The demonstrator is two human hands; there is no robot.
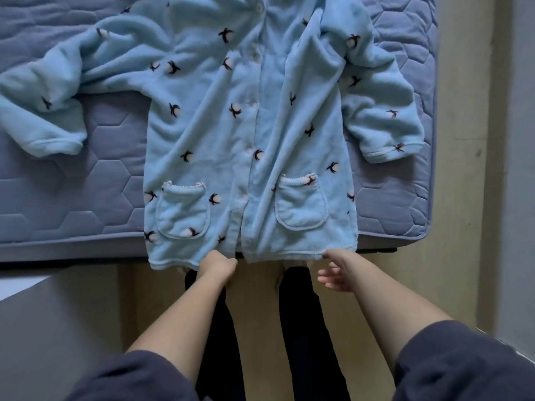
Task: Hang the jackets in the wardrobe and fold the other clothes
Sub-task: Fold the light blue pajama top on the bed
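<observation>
A light blue fleece pajama top (246, 125) lies buttoned on the quilted mattress (72, 192), with one sleeve crumpled toward the mattress's left side. Its hem overhangs the mattress's near edge. There the left hand (218, 266) clenches the hem beside the placket. The right hand (333, 274) is released, fingers spread, with its thumb at the hem. Bare floor (457, 227) borders the mattress's right edge.

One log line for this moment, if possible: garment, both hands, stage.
garment: blue fleece top spread on mattress | left hand: grips hem | right hand: open at hem | stage: not yet folded
</observation>
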